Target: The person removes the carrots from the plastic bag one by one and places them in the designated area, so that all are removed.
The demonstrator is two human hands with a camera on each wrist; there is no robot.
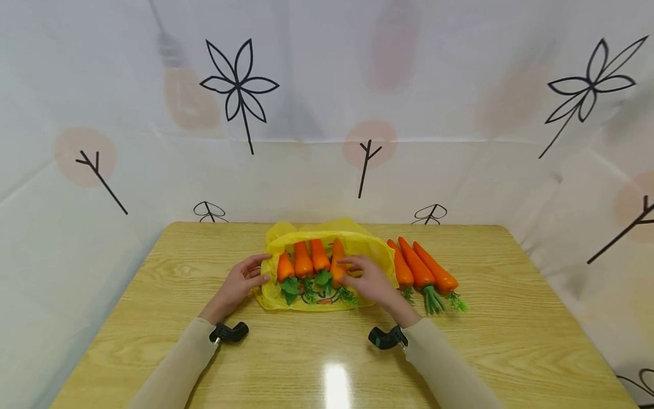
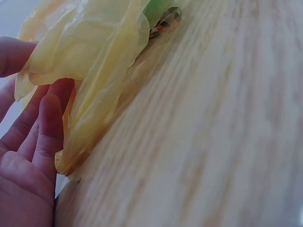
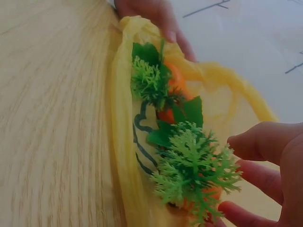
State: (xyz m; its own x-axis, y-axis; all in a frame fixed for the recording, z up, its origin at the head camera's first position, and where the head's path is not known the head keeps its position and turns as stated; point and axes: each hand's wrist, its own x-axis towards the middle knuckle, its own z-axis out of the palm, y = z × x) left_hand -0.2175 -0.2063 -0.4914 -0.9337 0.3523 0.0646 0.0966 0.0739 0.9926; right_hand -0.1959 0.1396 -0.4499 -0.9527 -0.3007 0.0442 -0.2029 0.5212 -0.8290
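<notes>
A yellow plastic bag (image 1: pixel 378 244) lies on its side with its mouth facing me. Inside are several orange carrots (image 1: pixel 304 262) with green tops (image 3: pixel 194 161). My left hand (image 1: pixel 239 287) holds the bag's left edge, some of its fingers behind the thin film (image 2: pixel 102 52). Reaching into the mouth from the right, my right hand (image 1: pixel 373 279) touches the rightmost carrot (image 1: pixel 338 258) in the bag with its fingertips. Its fingers (image 3: pixel 262 177) are spread beside the leafy top, and no carrot shows between them.
Three more carrots (image 1: pixel 416 264) lie on the wooden table (image 1: pixel 485 329), just right of the bag. Behind the table hangs a pale cloth (image 1: pixel 306 182) printed with flowers and twigs. Each wrist carries a black camera mount (image 1: pixel 385 338).
</notes>
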